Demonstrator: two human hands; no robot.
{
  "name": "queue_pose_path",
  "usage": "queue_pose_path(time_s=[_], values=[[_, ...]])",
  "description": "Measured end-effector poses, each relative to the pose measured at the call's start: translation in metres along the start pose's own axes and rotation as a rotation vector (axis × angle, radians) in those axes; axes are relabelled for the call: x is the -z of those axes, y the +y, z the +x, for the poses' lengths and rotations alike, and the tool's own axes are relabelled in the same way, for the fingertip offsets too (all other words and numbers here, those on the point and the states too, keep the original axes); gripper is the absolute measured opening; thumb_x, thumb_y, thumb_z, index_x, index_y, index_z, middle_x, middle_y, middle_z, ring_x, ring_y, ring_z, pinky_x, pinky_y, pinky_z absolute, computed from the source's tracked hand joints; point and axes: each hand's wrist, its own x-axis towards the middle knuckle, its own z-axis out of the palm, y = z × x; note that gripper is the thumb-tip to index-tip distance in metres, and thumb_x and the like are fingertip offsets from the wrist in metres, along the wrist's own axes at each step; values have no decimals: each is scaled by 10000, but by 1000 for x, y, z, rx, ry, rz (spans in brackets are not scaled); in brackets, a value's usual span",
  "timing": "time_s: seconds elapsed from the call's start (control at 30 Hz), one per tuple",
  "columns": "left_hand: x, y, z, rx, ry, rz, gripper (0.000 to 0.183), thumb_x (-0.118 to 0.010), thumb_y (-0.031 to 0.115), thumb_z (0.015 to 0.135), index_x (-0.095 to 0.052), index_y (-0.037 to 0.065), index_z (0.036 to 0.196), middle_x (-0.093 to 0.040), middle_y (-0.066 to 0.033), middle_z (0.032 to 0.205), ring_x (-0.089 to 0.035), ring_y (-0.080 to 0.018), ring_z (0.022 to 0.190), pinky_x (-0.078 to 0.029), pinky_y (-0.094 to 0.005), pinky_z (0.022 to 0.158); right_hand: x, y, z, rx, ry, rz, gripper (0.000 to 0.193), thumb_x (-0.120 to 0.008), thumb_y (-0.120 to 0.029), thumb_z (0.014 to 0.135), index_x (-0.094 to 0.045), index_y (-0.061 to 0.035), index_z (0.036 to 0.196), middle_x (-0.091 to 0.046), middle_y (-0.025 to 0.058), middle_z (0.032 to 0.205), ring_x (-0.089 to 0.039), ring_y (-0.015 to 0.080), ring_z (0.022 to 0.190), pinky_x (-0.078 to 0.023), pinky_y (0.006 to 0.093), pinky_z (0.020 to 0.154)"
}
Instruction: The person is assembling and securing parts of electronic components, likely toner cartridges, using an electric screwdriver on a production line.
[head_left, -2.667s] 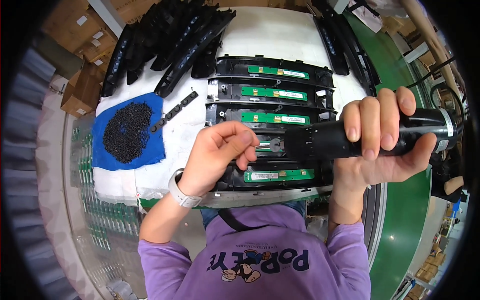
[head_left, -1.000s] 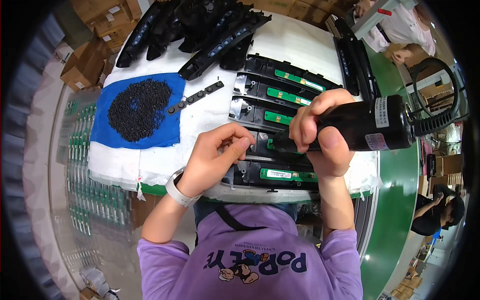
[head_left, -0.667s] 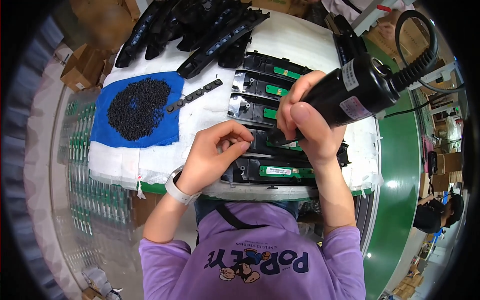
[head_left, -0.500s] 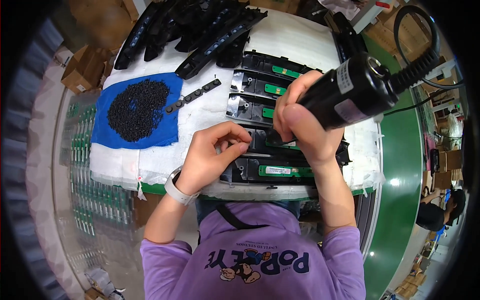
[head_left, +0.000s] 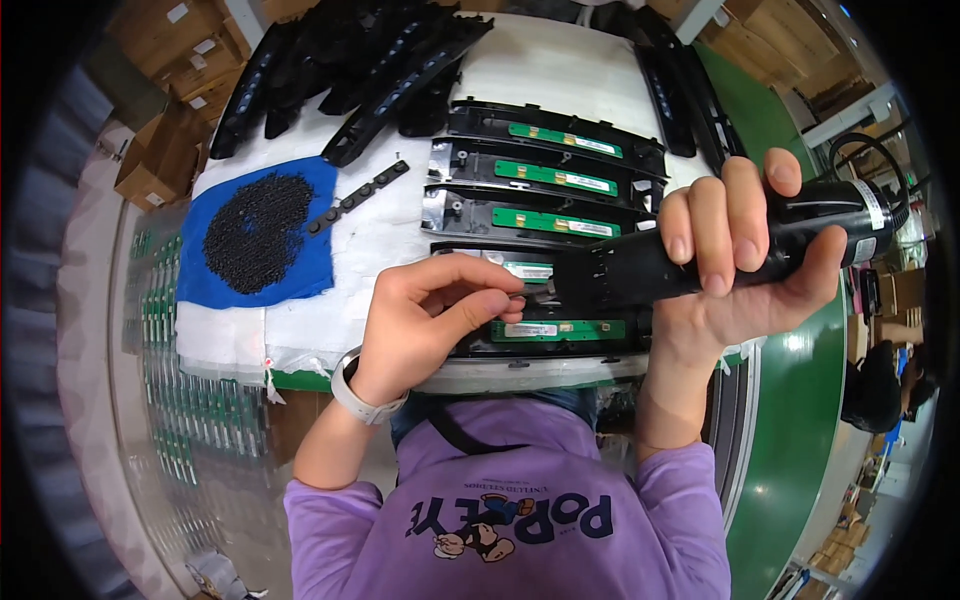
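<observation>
The right hand (head_left: 740,260) had swung its black electric screwdriver (head_left: 700,255) from steeply tilted 0.5 s earlier down to nearly level, fingers wrapped shut round it. Its tip met the left hand (head_left: 430,320), whose fingertips pinched something small over the black housing (head_left: 560,335) just beneath; a screw was probably being loaded.

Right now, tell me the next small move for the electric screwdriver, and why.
Probably tip the electric screwdriver down so its bit stands on the black housing. The right hand holds it lying nearly level, its bit end pointing at the left hand, whose fingers pinch something small at that bit end. Whether a screw is loaded is too small to tell.
</observation>
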Motion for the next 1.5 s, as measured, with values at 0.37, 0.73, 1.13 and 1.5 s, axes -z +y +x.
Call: queue_pose_path(time_s=[0.37,0.73,1.13,1.5], values=[[-12,4,2,136,-82,17,130,-644,-87,778,-662,-72,906,-675,-141,843,-671,-186,794,-542,-265,737,5,-12,-14,-21,-87,18,400,-539,-398,892,-463,-57,1087,-495,14,704,-488,132,531,-417,333,621],[-25,3,-1,-437,-187,898,441,-777,151,676,-591,16,1052,-635,-92,1012,-574,-223,871,-447,-327,724,20,-42,-27,-206,-56,-147,418,-657,-368,834,-409,-78,1005,-519,-10,620,-521,97,449,-468,260,505],[-28,-21,0,-420,-329,1176,468,-748,220,689,-610,79,1113,-564,-56,906,-523,-226,843,-397,-333,747,15,-31,-43,-342,124,-439,486,-714,-388,778,-428,-46,971,-496,12,594,-481,108,439,-402,243,456],[-24,-28,0,-442,-311,1111,408,-747,172,676,-622,85,1055,-559,-38,848,-532,-221,772,-411,-330,694,13,-28,-42,-353,158,-428,512,-738,-399,751,-425,-45,951,-494,9,587,-474,109,435,-392,232,434]])
